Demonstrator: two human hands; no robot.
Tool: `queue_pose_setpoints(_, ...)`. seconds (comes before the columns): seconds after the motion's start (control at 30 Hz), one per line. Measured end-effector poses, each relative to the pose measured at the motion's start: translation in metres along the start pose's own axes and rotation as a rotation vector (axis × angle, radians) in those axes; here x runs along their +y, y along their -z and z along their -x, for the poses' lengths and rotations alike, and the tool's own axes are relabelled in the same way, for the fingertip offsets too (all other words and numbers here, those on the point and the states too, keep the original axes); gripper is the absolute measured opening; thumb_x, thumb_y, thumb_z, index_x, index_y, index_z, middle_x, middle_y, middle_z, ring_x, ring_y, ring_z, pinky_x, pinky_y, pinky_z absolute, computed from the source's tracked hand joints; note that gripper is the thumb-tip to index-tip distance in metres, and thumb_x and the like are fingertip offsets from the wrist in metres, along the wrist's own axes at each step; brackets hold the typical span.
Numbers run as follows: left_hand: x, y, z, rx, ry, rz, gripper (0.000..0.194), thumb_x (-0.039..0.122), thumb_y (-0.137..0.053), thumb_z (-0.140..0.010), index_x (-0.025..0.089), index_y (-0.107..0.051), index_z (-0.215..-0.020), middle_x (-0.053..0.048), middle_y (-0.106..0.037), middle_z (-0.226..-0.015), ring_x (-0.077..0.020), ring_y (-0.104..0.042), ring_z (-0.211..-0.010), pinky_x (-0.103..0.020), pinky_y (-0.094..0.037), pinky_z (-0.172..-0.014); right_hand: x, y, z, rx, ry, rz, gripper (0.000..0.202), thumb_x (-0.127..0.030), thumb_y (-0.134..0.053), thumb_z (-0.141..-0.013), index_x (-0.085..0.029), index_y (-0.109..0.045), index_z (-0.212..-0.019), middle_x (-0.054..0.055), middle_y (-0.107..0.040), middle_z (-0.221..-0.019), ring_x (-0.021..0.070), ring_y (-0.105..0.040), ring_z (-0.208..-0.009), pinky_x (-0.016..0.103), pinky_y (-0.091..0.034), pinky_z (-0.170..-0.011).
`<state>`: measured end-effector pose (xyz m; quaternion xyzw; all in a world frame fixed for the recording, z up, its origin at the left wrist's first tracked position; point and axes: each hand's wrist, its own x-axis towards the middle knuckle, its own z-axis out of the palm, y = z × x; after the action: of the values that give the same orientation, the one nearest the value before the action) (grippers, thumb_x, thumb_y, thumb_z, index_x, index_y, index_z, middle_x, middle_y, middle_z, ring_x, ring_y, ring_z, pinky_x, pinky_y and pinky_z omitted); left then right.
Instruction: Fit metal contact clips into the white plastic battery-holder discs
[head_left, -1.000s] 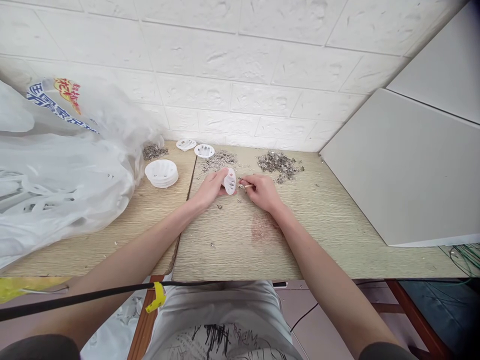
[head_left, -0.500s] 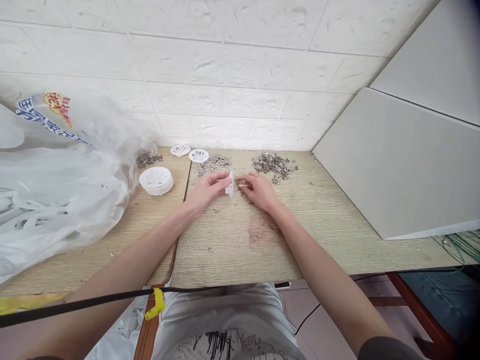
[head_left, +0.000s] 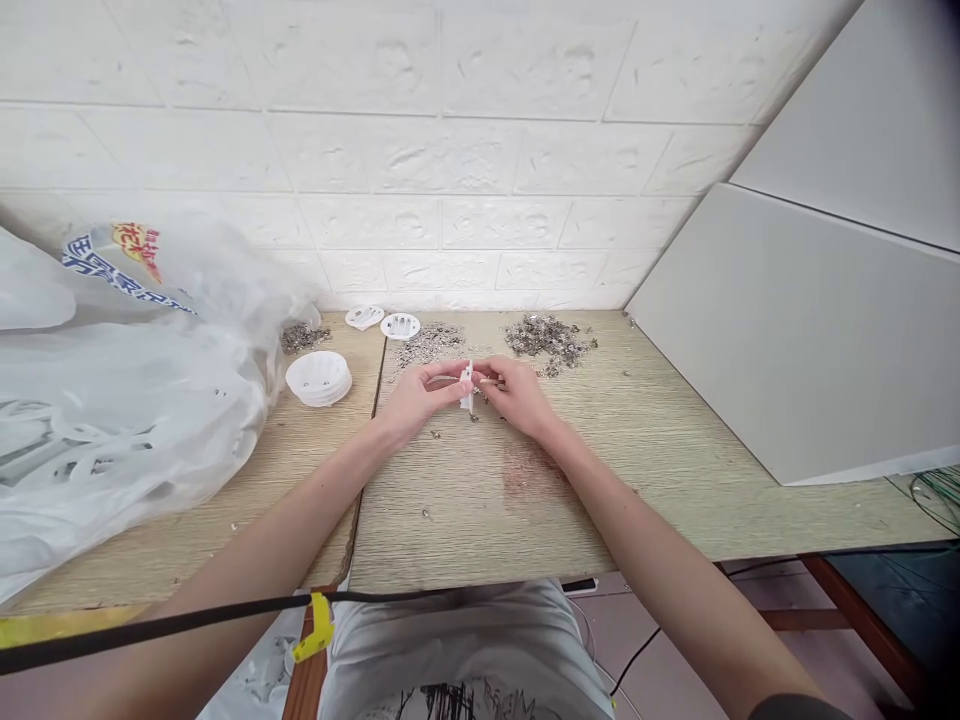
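In the head view, a white plastic disc (head_left: 466, 394) is held above the surface (head_left: 480, 545), between the two hands and in front of the metal heaps. It is turned nearly edge-on, so that only a thin, upright white rim is shown, with a blockier raised part on the side towards the left hand (head_left: 411, 402); the details of its face are hidden at this angle. The disc is gripped by the fingers of the left hand, with the thumb on the near side. By the fingers of the right hand (head_left: 521, 397), a thin pale stick (head_left: 492, 381) is pinched just beside the disc (whether its tip touches cannot be told).

To the left, a stack of similar white discs (head_left: 319, 380) is set down, and near the wall two more are laid, a left disc (head_left: 364, 317) and a right disc (head_left: 400, 326), the latter marked by slots and metal-coloured pieces. Small metal parts are gathered in a middle heap (head_left: 431, 343), a right heap (head_left: 546, 337) and a left heap (head_left: 304, 338), this last beside a translucent plastic bag (head_left: 172, 390).
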<state>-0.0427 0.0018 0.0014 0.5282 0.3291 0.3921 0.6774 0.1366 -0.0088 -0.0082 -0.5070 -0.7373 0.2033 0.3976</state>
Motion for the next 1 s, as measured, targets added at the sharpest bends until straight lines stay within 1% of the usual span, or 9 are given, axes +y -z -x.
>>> queue_pose_setpoints(0.1, 0.003, 0.0, 0.001, -0.007, -0.025, 0.031, 0.043, 0.036, -0.082, -0.067, 0.02, -0.073, -0.106, -0.008, -0.073, -0.107, -0.0199, -0.065, -0.098, -0.037, -0.048, -0.093, -0.003, 0.0, 0.0, 0.018, -0.032, -0.12, 0.019, -0.032, -0.056, -0.088, -0.018, -0.069, -0.091, 0.005, -0.071, -0.086, 0.0161, -0.06, -0.075, 0.027, -0.042, -0.064)
queue_pose_setpoints(0.17, 0.004, -0.001, 0.001, -0.005, -0.04, 0.034, 0.041, 0.042, -0.078, -0.071, 0.019, -0.074, -0.104, -0.008, -0.073, -0.103, -0.0192, -0.065, -0.095, -0.034, -0.049, -0.087, -0.006, 0.001, 0.0, 0.045, -0.054, -0.174, 0.02, -0.036, -0.058, -0.086, -0.018, -0.066, -0.088, 0.004, -0.07, -0.083, 0.0153, -0.058, -0.071, 0.027, -0.04, -0.06)
queue_pose_setpoints(0.23, 0.005, -0.001, 0.001, 0.005, -0.055, -0.009, 0.039, 0.045, -0.075, -0.073, 0.018, -0.074, -0.102, -0.008, -0.074, -0.099, -0.018, -0.064, -0.091, -0.031, -0.049, -0.083, -0.007, 0.002, 0.0, 0.072, -0.075, -0.216, 0.019, -0.037, -0.06, -0.084, -0.018, -0.064, -0.084, 0.004, -0.068, -0.079, 0.0146, -0.056, -0.067, 0.027, -0.04, -0.058)
queue_pose_setpoints(0.33, 0.003, 0.0, 0.001, 0.039, -0.073, -0.105, 0.038, 0.043, -0.076, -0.073, 0.019, -0.073, -0.101, -0.006, -0.073, -0.098, -0.0164, -0.065, -0.088, -0.03, -0.049, -0.081, -0.009, 0.002, 0.0, 0.08, -0.082, -0.246, 0.019, -0.038, -0.062, -0.082, -0.018, -0.063, -0.081, 0.002, -0.067, -0.075, 0.0137, -0.054, -0.064, 0.027, -0.039, -0.057)
queue_pose_setpoints(0.43, -0.001, 0.002, 0.0, 0.078, -0.076, -0.194, 0.037, 0.04, -0.078, -0.07, 0.017, -0.072, -0.1, -0.006, -0.073, -0.094, -0.0161, -0.065, -0.082, -0.029, -0.05, -0.075, -0.011, 0.002, 0.001, 0.057, -0.066, -0.24, 0.018, -0.036, -0.063, -0.082, -0.018, -0.065, -0.08, 0.002, -0.067, -0.075, 0.0128, -0.052, -0.062, 0.027, -0.038, -0.057)
queue_pose_setpoints(0.53, -0.003, 0.003, -0.001, 0.103, -0.08, -0.262, 0.037, 0.04, -0.076, -0.071, 0.016, -0.07, -0.1, -0.007, -0.073, -0.089, -0.017, -0.066, -0.079, -0.029, -0.05, -0.071, -0.012, 0.002, 0.002, 0.025, -0.053, -0.252, 0.016, -0.034, -0.064, -0.081, -0.018, -0.066, -0.08, 0.002, -0.068, -0.076, 0.0126, -0.052, -0.063, 0.027, -0.038, -0.057)
queue_pose_setpoints(0.77, -0.005, 0.002, -0.003, 0.108, -0.1, -0.3, 0.037, 0.042, -0.074, -0.073, 0.016, -0.07, -0.098, -0.007, -0.073, -0.089, -0.0167, -0.066, -0.077, -0.028, -0.05, -0.068, -0.012, 0.003, 0.002, 0.004, -0.093, -0.304, 0.017, -0.035, -0.067, -0.08, -0.018, -0.069, -0.082, 0.003, -0.069, -0.079, 0.0141, -0.055, -0.067, 0.028, -0.04, -0.061)
queue_pose_setpoints(0.9, -0.005, 0.001, -0.003, 0.124, -0.11, -0.329, 0.037, 0.042, -0.073, -0.073, 0.015, -0.071, -0.098, -0.008, -0.072, -0.088, -0.0162, -0.065, -0.075, -0.029, -0.049, -0.068, -0.01, 0.004, 0.001, 0.01, -0.111, -0.296, 0.019, -0.036, -0.068, -0.079, -0.018, -0.069, -0.085, 0.002, -0.067, -0.077, 0.0129, -0.051, -0.063, 0.028, -0.039, -0.059)
queue_pose_setpoints(1.0, -0.005, 0.002, -0.003, 0.123, -0.121, -0.368, 0.035, 0.042, -0.071, -0.074, 0.015, -0.072, -0.096, -0.007, -0.072, -0.086, -0.0155, -0.063, -0.073, -0.028, -0.048, -0.066, -0.009, 0.004, 0.001, 0.002, -0.118, -0.321, 0.021, -0.037, -0.069, -0.078, -0.017, -0.069, -0.084, 0.001, -0.064, -0.072, 0.012, -0.048, -0.06, 0.027, -0.037, -0.056)
